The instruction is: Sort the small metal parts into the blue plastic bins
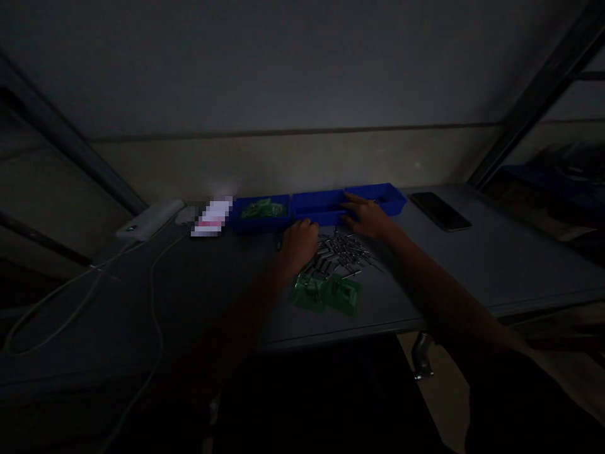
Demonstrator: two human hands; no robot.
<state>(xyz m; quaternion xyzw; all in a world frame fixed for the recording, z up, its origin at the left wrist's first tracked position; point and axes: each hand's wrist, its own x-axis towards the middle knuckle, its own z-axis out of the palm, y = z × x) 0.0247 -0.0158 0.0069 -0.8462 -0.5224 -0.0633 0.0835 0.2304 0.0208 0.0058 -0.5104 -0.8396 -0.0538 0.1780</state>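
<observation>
My left hand (299, 244) is curled at the left side of a pile of thin metal pins (347, 249) on the table. Whatever its fingers may hold is hidden. My right hand (365, 216) reaches over the front rim of the middle blue bin (314, 218), its fingers spread apart. Beside it stands the right blue bin (394, 200), partly covered by that hand. Close to me, below the pile, lie a green packet (309, 297) and another green packet (345, 296), with small metal parts showing in them.
The left blue bin (262, 222) holds several green packets (265, 208). A lit phone (215, 217) lies left of it, near a white box (151, 221) with a white cable (154, 284). On the right rests a dark phone (439, 211). The scene is dim.
</observation>
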